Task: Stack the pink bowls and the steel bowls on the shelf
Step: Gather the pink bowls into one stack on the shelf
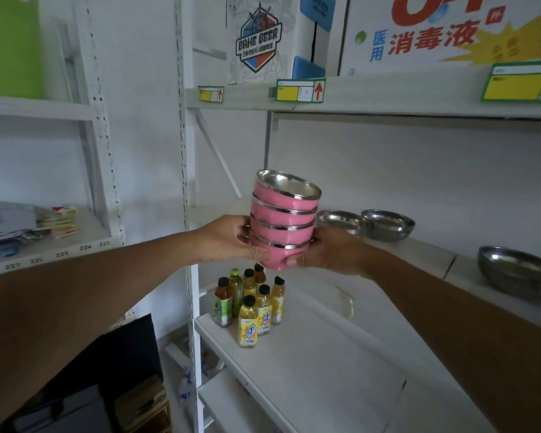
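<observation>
Far left, a green bin [11, 45] sits on the upper side shelf, contents not visible. Below it, papers [10, 221] and small packets [61, 220] lie on a numbered shelf. Bottom left, a dark box [119, 364], contents unclear.

Your left hand [231, 237] grips the pink stack [283, 220] from its left side, fingers curled on the lowest bowl, thumb in front. Four pink bowls nested, steel rims showing, top one's steel inside bare, stack tilted slightly. You hold it in the air in front of the middle shelf [419, 254], not resting on it. Your right hand [328, 251] grasps the same stack from the right, thumb pressed on the bottom bowl.

Under the stack, on the lower shelf [325, 370], bottles [250, 304] stand in a cluster, filled with yellow and amber drink, caps on.

Just right of the stack, two steel bowls [366, 223] sit side by side on the middle shelf, touching or nearly so; nothing seen inside them. Farther right, near the shelf's front edge, a third steel bowl [519, 271], well apart.

Top shelf: a beer carton [260, 39] and a disinfectant carton [434, 32], closed, with yellow labels [300, 90] on the edge below.
</observation>
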